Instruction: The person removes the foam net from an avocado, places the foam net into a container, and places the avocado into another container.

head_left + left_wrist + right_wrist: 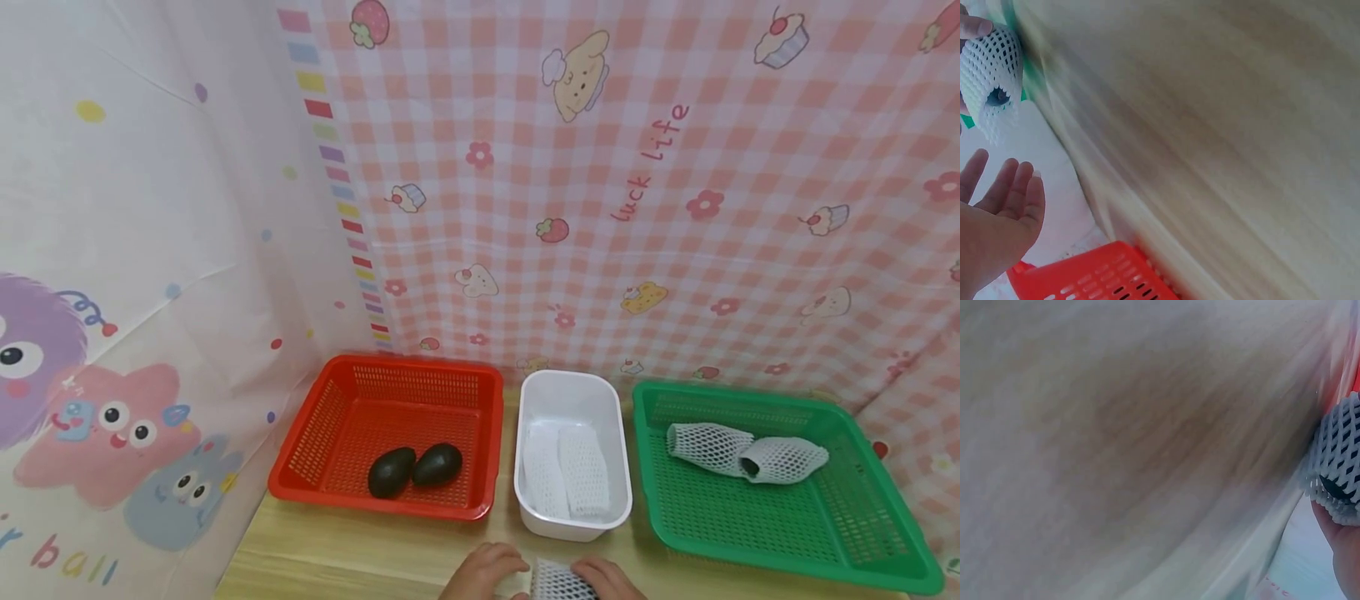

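At the near edge of the table in the head view, my right hand [609,578] grips an avocado in a white foam net sleeve [557,582]. The left wrist view shows the sleeve [994,69] stretched round the fruit, its dark end showing through the opening. My left hand [483,571] is beside the sleeve's other side, its fingers [1016,190] loosely extended and apart from it. In the right wrist view, the sleeve [1342,450] sits above part of my right hand [1344,550]; most of that hand is out of frame.
Two bare avocados [437,464] lie in a red basket [487,500] at the left. A white tub [572,530] in the middle holds flat foam sleeves [583,471]. Two sleeved avocados [787,460] lie in a green basket [750,537] at the right. A patterned curtain [525,167] hangs behind.
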`<state>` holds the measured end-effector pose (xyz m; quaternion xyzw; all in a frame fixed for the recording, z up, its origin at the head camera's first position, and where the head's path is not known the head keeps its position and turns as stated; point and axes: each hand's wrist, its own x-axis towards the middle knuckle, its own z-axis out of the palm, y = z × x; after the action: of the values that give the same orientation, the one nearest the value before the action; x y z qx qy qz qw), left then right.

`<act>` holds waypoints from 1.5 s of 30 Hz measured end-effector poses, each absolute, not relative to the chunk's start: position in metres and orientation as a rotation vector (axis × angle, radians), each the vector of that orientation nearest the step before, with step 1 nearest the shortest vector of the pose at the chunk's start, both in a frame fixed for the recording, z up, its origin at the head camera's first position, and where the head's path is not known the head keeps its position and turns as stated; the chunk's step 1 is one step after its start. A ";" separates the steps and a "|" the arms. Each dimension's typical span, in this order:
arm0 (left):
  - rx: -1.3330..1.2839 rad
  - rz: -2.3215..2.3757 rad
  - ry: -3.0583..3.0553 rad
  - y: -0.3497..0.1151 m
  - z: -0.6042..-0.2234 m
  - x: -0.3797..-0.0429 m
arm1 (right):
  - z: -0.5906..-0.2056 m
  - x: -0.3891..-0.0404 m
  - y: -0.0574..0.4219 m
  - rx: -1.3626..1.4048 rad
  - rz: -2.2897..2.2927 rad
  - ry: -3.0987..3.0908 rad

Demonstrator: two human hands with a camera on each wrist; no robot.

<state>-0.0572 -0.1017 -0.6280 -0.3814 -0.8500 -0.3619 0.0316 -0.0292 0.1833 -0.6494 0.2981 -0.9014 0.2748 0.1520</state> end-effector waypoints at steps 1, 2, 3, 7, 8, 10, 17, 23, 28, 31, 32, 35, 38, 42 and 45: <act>-1.169 -1.109 -2.652 -0.101 -0.627 -0.057 | -0.651 -0.030 0.183 0.858 0.792 -2.582; -1.146 -1.132 -2.696 -0.101 -0.624 -0.056 | -0.652 -0.030 0.183 0.859 0.793 -2.579; -1.137 -1.127 -2.722 -0.100 -0.623 -0.056 | -0.653 -0.030 0.183 0.867 0.793 -2.568; -1.086 -1.135 -2.783 -0.098 -0.623 -0.055 | -0.652 -0.030 0.185 0.885 0.781 -2.585; -1.074 -1.137 -2.784 -0.098 -0.624 -0.054 | -0.652 -0.030 0.186 0.894 0.780 -2.592; -1.056 -1.138 -2.783 -0.097 -0.624 -0.054 | -0.651 -0.030 0.189 0.908 0.786 -2.619; -0.955 -1.172 -2.841 -0.095 -0.624 -0.053 | -0.649 -0.036 0.200 0.991 0.837 -2.623; -0.918 -1.201 -2.824 -0.093 -0.627 -0.054 | -0.655 -0.036 0.210 0.974 0.904 -2.567; -0.909 -1.207 -2.811 -0.090 -0.630 -0.055 | -0.661 -0.034 0.216 0.942 0.952 -2.523; -0.911 -1.230 -2.810 -0.086 -0.630 -0.056 | -0.660 -0.032 0.218 0.927 0.956 -2.528; -0.908 -1.251 -2.819 -0.084 -0.630 -0.057 | -0.659 -0.031 0.219 0.920 0.965 -2.537; -0.915 -1.296 -2.841 -0.080 -0.630 -0.059 | -0.655 -0.030 0.221 0.910 0.964 -2.560; -0.947 -1.317 -2.835 -0.078 -0.630 -0.060 | -0.652 -0.030 0.222 0.927 0.983 -2.580; -1.020 -1.306 -2.781 -0.077 -0.633 -0.061 | -0.653 -0.031 0.224 0.966 0.985 -2.579; -1.075 -1.291 -2.742 -0.075 -0.634 -0.062 | -0.654 -0.031 0.224 0.961 0.983 -2.554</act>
<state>-0.0621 -0.0752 -0.6342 -0.3342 -0.8521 -0.4011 -0.0371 -0.0308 0.2242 -0.6543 0.3288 -0.8742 0.3366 0.1203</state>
